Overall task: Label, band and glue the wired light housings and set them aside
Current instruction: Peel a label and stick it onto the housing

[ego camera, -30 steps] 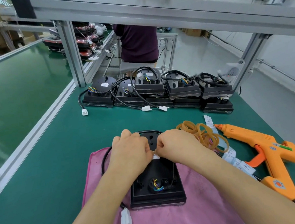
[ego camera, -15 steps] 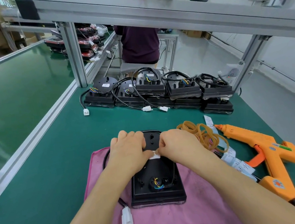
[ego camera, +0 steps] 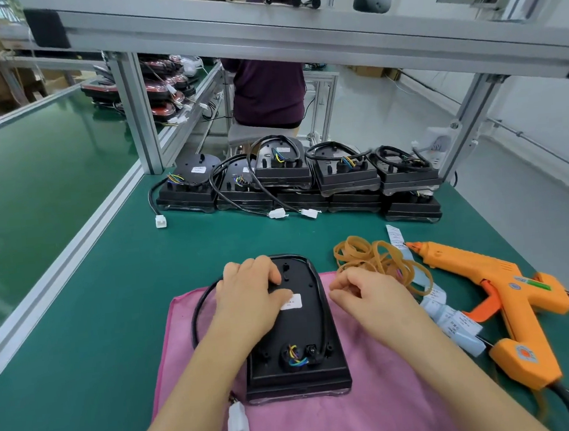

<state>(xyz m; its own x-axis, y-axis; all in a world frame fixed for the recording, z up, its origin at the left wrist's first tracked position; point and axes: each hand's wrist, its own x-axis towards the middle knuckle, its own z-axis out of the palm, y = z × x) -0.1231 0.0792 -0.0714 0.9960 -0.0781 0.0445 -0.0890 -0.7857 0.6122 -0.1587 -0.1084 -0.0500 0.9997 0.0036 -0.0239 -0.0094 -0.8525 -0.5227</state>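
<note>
A black light housing (ego camera: 299, 344) lies back-up on a pink cloth (ego camera: 328, 421), its black cable looping left to a white plug (ego camera: 238, 427). A white label (ego camera: 291, 301) sits stuck on the housing's back. My left hand (ego camera: 249, 297) rests on the housing, thumb pressing the label's left edge. My right hand (ego camera: 362, 294) hovers just right of the housing, fingers loosely curled and holding nothing. Tan rubber bands (ego camera: 380, 262) lie in a heap beyond it. Beside the bands is a strip of labels (ego camera: 454, 320), and right of that an orange glue gun (ego camera: 499, 292).
Several wired housings (ego camera: 307, 182) are stacked at the bench's far edge, white plugs trailing forward. An aluminium frame post (ego camera: 138, 114) stands at back left, another at back right. A person sits behind the bench. The green mat (ego camera: 89, 318) stretches to the left.
Both hands were pinching the label over the housing. The label now sits on the housing, and my right hand has let go and pulled away to the right.
</note>
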